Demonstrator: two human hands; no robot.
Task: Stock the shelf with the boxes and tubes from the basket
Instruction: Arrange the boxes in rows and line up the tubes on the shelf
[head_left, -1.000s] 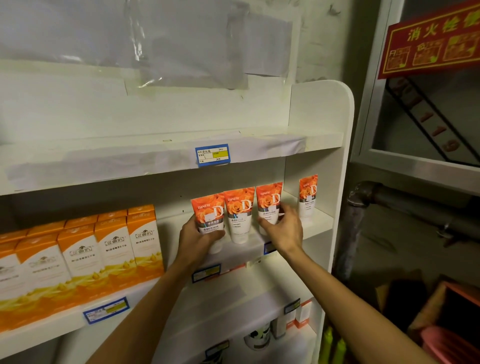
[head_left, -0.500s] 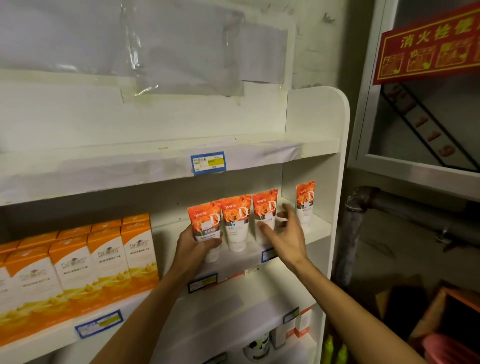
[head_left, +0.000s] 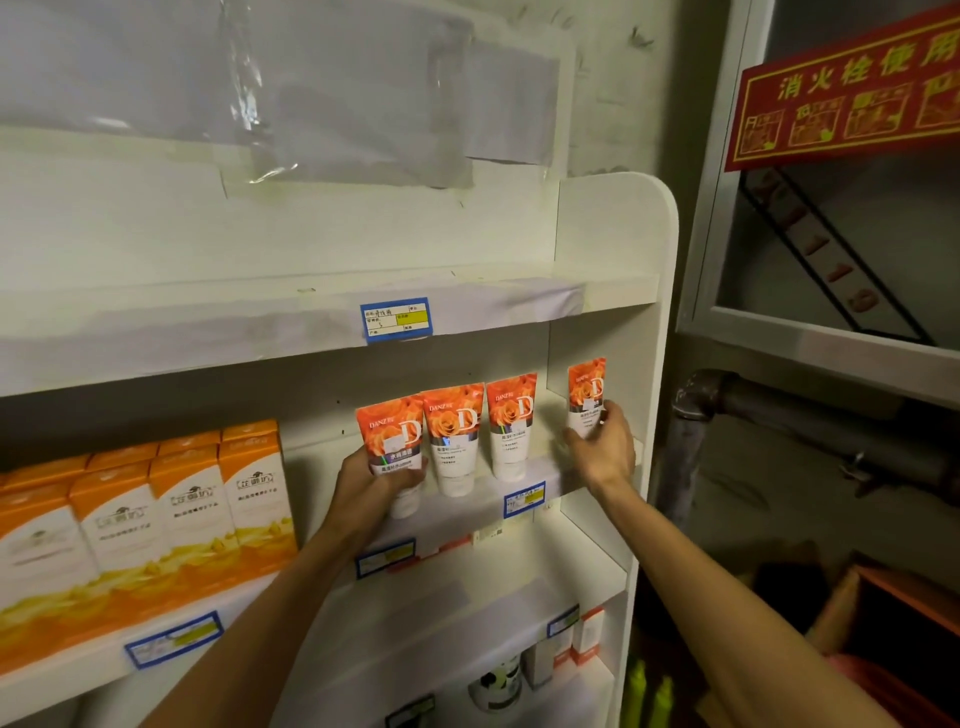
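Several orange-and-white tubes stand in a row on the middle shelf (head_left: 519, 512) of a white rack. My left hand (head_left: 363, 483) grips the leftmost tube (head_left: 390, 441) near its lower part. Two more tubes (head_left: 453, 436) stand free in the middle of the row. My right hand (head_left: 602, 447) holds the rightmost tube (head_left: 586, 395), which stands by the rack's side panel, with fingers curled around its lower half. Orange-and-white boxes (head_left: 197, 499) fill the left part of the same shelf. The basket is not clearly visible.
The upper shelf (head_left: 467, 306) carries only taped paper and a blue price tag (head_left: 396, 319). Small boxes and a jar (head_left: 498, 686) sit on the lowest shelf. A pipe (head_left: 779, 410), a red sign (head_left: 852, 104) and a cardboard box (head_left: 883, 613) are to the right.
My right hand moved right from the third tube to the rightmost one and took hold of it. My left hand stays on the leftmost tube.
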